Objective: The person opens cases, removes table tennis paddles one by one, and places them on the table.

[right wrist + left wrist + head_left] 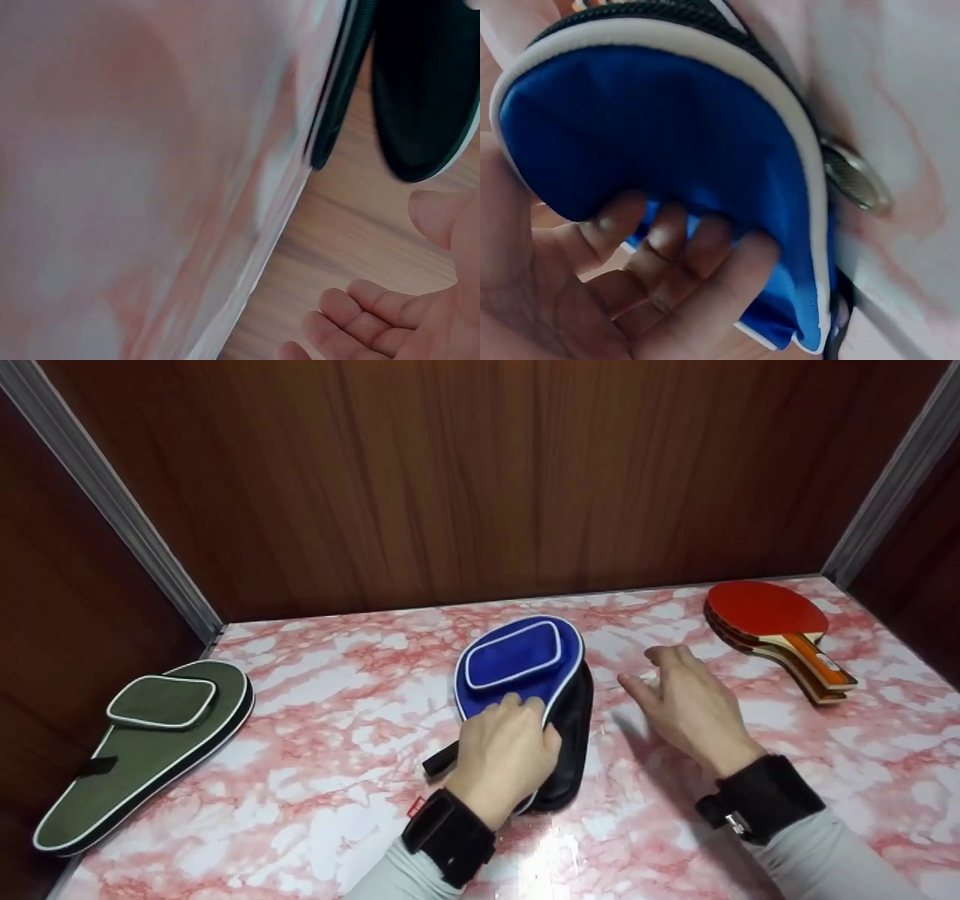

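Head view. We see the blue fabric paddle case with white piping [520, 664] lying near the middle of the pink-and-white marbled counter [337, 780], closer to its back edge. The left hand [504, 756] grips the case's upper flap at the narrow end, fingers curled over the piped edge, and the flap is lifted off the black lower half. The right hand [686, 706] is just right of the case and apart from it, fingers relaxed, slightly spread, holding nothing. A stack of red-rubber table tennis paddles with wooden handles [776, 634] lies at the counter's back right corner. An olive-green fabric paddle case with white piping [146, 746] lies along the left edge.

Left wrist view. The left hand's fingers [667, 247] are curled together under the blue flap's inner side, clamped on it. A round metal zipper pull [853, 180] sits at the case's rim against the counter.

Right wrist view. Blurred. The right hand's fingers [360, 315] are loosely bent, apart, holding nothing. The case's black edge [427, 90] shows above them.
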